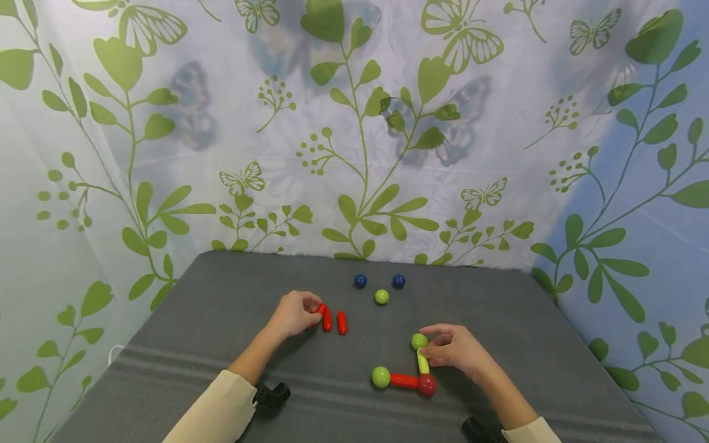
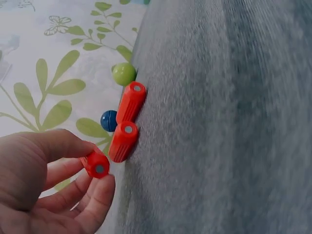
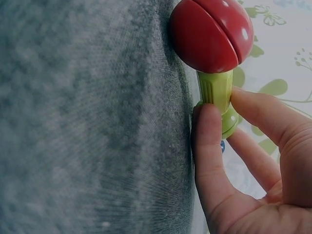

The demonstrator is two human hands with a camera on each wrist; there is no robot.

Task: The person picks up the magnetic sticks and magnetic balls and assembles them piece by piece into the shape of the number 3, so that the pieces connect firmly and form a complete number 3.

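Note:
My left hand [image 1: 295, 314] pinches a red magnetic rod [image 2: 96, 164], its grey end tip showing in the left wrist view. Just right of it lie two more red rods, a near one [image 1: 327, 320] and another [image 1: 341, 323]. At the right, my right hand [image 1: 458, 353] grips a light green rod [image 1: 423, 362] between thumb and fingers. That rod joins a green ball [image 1: 419, 341] at its far end to a red ball [image 3: 209, 34] at its near end. From the red ball a red rod [image 1: 404, 381] runs left to another green ball [image 1: 381, 376], forming an L.
Two dark blue balls, one left [image 1: 360, 281] and one right [image 1: 399, 281], sit toward the back of the grey cloth-covered table [image 1: 332, 412]. A loose green ball [image 1: 381, 296] lies in front of them. Behind the table hangs a leaf-and-butterfly curtain [image 1: 288, 141].

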